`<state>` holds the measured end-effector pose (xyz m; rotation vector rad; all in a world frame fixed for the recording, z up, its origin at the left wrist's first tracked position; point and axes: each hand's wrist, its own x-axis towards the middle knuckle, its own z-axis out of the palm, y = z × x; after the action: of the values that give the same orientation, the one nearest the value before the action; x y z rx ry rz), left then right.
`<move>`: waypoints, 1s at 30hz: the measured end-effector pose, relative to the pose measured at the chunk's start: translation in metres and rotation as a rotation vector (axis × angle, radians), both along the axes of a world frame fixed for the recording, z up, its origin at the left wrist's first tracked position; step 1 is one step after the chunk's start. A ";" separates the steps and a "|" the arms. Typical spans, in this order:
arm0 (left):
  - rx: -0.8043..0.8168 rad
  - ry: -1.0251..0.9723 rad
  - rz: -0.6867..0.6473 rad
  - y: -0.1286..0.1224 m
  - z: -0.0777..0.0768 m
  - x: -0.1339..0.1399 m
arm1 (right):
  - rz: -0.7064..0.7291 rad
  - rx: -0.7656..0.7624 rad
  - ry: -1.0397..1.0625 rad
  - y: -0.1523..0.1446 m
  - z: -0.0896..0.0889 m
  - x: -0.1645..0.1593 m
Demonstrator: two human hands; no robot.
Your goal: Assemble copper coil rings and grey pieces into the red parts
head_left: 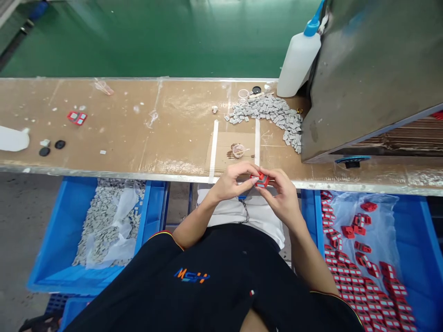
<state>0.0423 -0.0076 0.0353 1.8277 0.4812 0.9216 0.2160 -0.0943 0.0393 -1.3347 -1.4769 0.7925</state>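
Note:
A small red toy car body [262, 180] with grey patches is held between both hands at the table's front edge. My left hand [236, 180] pinches its left side with thumb and fingers. On the other side, my right hand [279, 190] grips it with thumb and forefinger. Just beyond the hands a small clear cup [238, 150] with a thin stick in it stands on a taped piece of cardboard [221, 157]. Behind that lies a heap of small grey rectangular pieces [273, 113].
A white squeeze bottle [298, 64] with blue nozzle leans by a metal box [374, 69] at right. One blue bin [48, 249] holds grey pieces; another [420, 240] holds red car bodies. A red piece [76, 118] and black discs [44, 151] lie at left.

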 end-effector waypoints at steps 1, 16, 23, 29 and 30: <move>-0.001 -0.003 0.002 0.000 0.001 0.000 | 0.007 0.013 -0.042 0.000 0.002 0.000; -0.014 0.008 0.043 -0.008 0.015 -0.014 | 0.055 0.132 -0.242 -0.002 0.021 -0.009; 0.042 0.022 0.143 -0.020 0.004 -0.014 | 0.074 0.070 -0.319 -0.002 0.021 -0.010; 0.012 0.043 0.115 -0.019 0.010 -0.015 | 0.055 -0.002 -0.138 -0.004 0.014 -0.009; -0.004 0.038 0.117 -0.019 0.011 -0.014 | 0.052 -0.003 -0.127 -0.005 0.014 -0.010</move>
<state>0.0278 -0.0267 0.0462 1.8321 0.6186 0.9656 0.2064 -0.0988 0.0534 -1.3750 -1.6162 0.7548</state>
